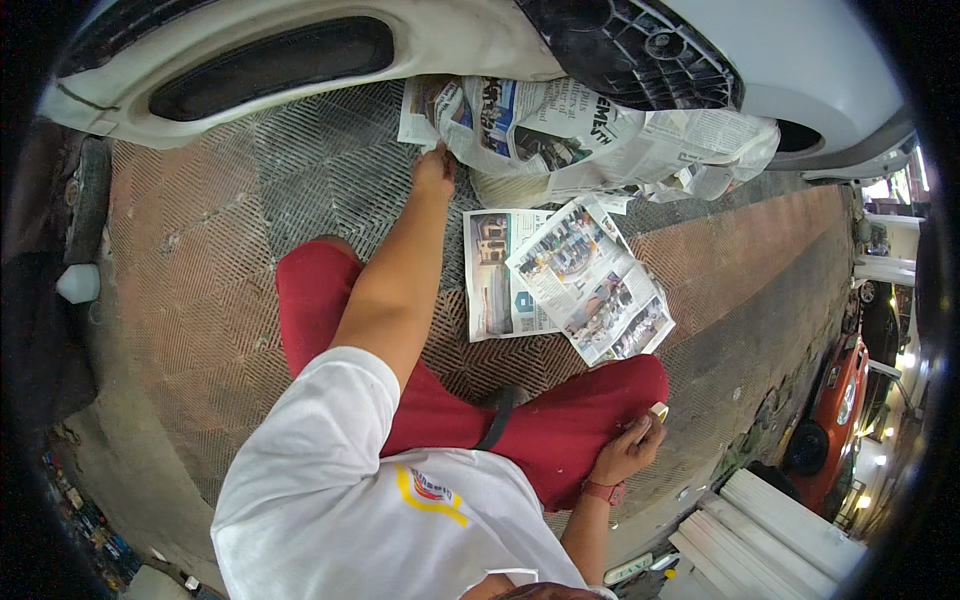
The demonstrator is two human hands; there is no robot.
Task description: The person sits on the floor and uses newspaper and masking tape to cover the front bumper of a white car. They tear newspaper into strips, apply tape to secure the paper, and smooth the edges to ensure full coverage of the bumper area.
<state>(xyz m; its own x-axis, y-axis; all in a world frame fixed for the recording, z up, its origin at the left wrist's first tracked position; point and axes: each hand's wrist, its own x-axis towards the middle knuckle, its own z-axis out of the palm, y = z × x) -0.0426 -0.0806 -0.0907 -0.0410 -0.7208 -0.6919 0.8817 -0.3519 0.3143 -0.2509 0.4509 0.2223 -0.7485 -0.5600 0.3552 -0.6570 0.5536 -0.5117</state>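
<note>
My left hand (434, 170) is stretched far forward, its fingers closed at the lower edge of a newspaper covering (560, 130). The crumpled sheets wrap a rounded, bulky thing beneath the pale car body (450, 40); a bit of its cream-coloured side shows below the paper. Over my right knee, my right hand (630, 447) is closed around a small cream-coloured piece (658, 411), mostly hidden by the fingers. Two loose printed sheets lie on the floor ahead of me: one sheet (490, 280), partly overlapped by a tilted second sheet (592, 280).
I sit cross-legged on a ribbed, patterned floor (200, 220). A dark plastic liner (640, 50) hangs at the car's underside. White boards or boxes (750, 540) are stacked at the lower right, and an orange-red car (838, 420) stands beyond. Dark items (88, 200) line the left side.
</note>
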